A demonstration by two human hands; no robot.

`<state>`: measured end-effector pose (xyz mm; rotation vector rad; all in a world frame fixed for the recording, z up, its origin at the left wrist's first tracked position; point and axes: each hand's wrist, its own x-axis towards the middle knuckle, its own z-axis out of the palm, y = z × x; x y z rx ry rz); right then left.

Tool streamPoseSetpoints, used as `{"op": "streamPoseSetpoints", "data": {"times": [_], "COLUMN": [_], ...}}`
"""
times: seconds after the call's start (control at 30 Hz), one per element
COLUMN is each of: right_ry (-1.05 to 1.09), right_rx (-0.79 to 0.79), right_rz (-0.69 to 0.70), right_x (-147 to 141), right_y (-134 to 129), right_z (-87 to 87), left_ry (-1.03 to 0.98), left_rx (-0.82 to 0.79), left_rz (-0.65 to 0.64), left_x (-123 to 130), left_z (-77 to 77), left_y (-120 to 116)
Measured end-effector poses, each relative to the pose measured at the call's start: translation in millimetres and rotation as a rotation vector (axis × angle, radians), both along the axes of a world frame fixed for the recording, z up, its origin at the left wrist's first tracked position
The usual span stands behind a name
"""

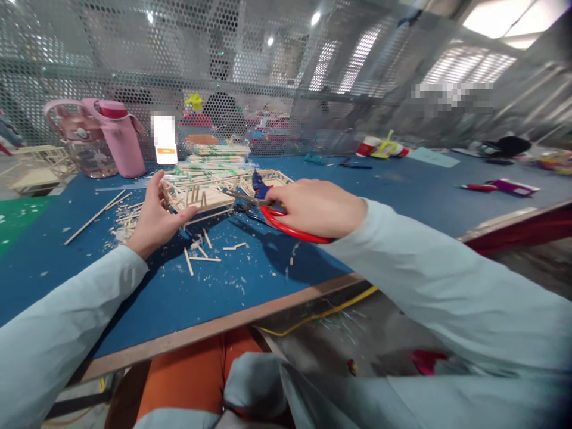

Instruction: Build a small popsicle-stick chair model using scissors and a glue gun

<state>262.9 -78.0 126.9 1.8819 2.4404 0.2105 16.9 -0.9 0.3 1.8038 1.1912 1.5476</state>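
Note:
My left hand (154, 215) grips the left end of a small model built of thin wooden sticks (214, 200), fingers at its far side and thumb at its near edge. Wrapped in my right hand (319, 205) are scissors with red handles (295, 231). Their blades point left, at the model's right part; whether they touch a stick I cannot tell. A dark blue object (259, 186), its kind unclear, stands just behind the blades. Short cut sticks (204, 258) lie in front of the model, and a heap of stick scraps (128, 221) lies beside my left hand.
Behind the model are bundles of sticks (218, 156), a lit phone (165, 143), a pink bottle (123, 143) and a clear bottle (92, 155). Another stick model (40, 167) stands far left. Pliers (355, 164) and a purple box (516, 187) lie rightward on the blue table (179, 304).

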Motion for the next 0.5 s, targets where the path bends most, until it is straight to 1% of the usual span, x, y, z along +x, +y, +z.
{"op": "streamPoseSetpoints", "data": {"times": [0.07, 0.1, 0.13, 0.17, 0.23, 0.27, 0.3, 0.33, 0.37, 0.43, 0.47, 0.5], "right_ry": [0.064, 0.103, 0.136, 0.146, 0.116, 0.097, 0.081, 0.054, 0.019, -0.047, -0.021, 0.091], "right_rx": [-0.112, -0.166, -0.189, -0.162, -0.055, -0.047, -0.041, -0.030, -0.011, 0.073, 0.098, 0.095], "right_rz": [0.022, 0.036, 0.021, -0.030, -0.185, -0.218, -0.220, -0.210, -0.189, -0.150, -0.111, -0.039], "right_x": [24, 37, 48, 59, 73, 76, 77, 75, 71, 54, 42, 29], "right_y": [-2, -4, -5, -6, -9, -11, -13, -16, -19, -22, -20, -16], "right_z": [-7.9, -15.7, -25.8, -37.4, -60.2, -68.8, -74.0, -75.5, -73.2, -61.3, -54.5, -49.2], "left_ry": [0.020, 0.029, 0.030, 0.025, 0.000, -0.011, -0.016, -0.015, -0.010, 0.002, 0.005, 0.007], "left_rx": [0.006, -0.001, -0.016, -0.039, -0.096, -0.117, -0.130, -0.135, -0.136, -0.133, -0.134, -0.136], "left_rz": [-0.065, -0.096, -0.124, -0.149, -0.185, -0.195, -0.198, -0.198, -0.198, -0.200, -0.200, -0.200], "left_x": [-6, -9, -12, -14, -17, -18, -18, -18, -18, -17, -16, -15], "left_z": [-1.2, -1.8, -2.4, -3.0, -4.0, -4.5, -5.0, -5.6, -6.3, -7.6, -8.2, -8.5], "left_y": [6, 9, 12, 13, 16, 17, 17, 17, 18, 18, 17, 17]}}
